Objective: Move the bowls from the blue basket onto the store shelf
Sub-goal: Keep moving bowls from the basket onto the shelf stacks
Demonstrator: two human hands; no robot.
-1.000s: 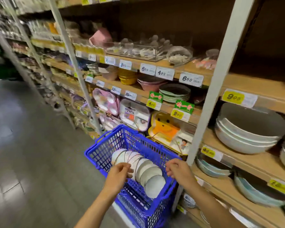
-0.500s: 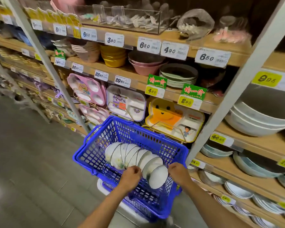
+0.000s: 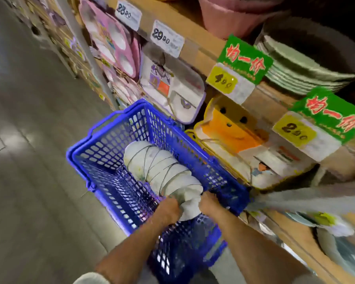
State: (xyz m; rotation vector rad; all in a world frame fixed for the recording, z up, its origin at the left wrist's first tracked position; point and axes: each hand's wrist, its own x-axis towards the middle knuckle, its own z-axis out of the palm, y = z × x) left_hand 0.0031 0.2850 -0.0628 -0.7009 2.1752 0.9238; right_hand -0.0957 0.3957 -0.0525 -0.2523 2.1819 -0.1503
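Both hands (image 3: 169,210) grip bowls (image 3: 162,171) nested sideways.

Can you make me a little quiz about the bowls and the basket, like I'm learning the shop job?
1. True or false: the bowls lie in a row inside the blue basket.
2. The left hand and right hand both grip: A) a pink tray, B) the nearest bowl, C) a price tag.
3. Fill in: the signs with red writing on the shelf edge are ____.

Key: 1 true; 2 B; 3 green.
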